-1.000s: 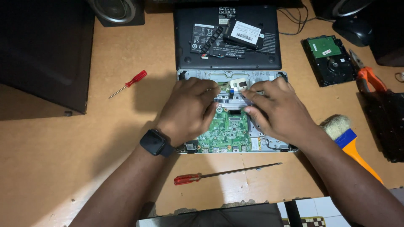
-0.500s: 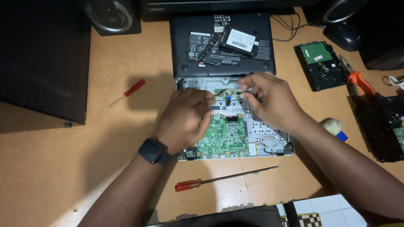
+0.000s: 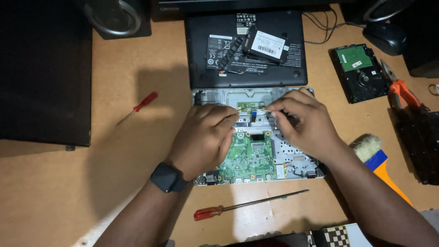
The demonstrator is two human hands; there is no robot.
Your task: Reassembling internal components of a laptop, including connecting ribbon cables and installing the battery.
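An opened laptop base (image 3: 292, 162) lies on the wooden desk, its green circuit board (image 3: 249, 158) exposed. My left hand (image 3: 203, 139), with a dark watch on the wrist, rests on the base's left part, fingertips pinching a thin white cable (image 3: 250, 111) above the board. My right hand (image 3: 304, 121) comes from the right and pinches the same cable's other end. A small blue tab (image 3: 253, 116) sits just below the cable between the two hands.
A black laptop bottom cover (image 3: 201, 68) lies behind, with a dark drive (image 3: 265, 45) on it. Two red-handled screwdrivers (image 3: 137, 107) (image 3: 247, 206), a bare hard drive (image 3: 359, 73), orange pliers (image 3: 402, 89), a brush (image 3: 377, 158), a speaker (image 3: 112, 16) and a mouse (image 3: 386, 36) surround it.
The view has shifted slightly, so everything sits a little lower in the frame. Both hands stay over the top of the board, fingertips drawn closer onto the thin cable.
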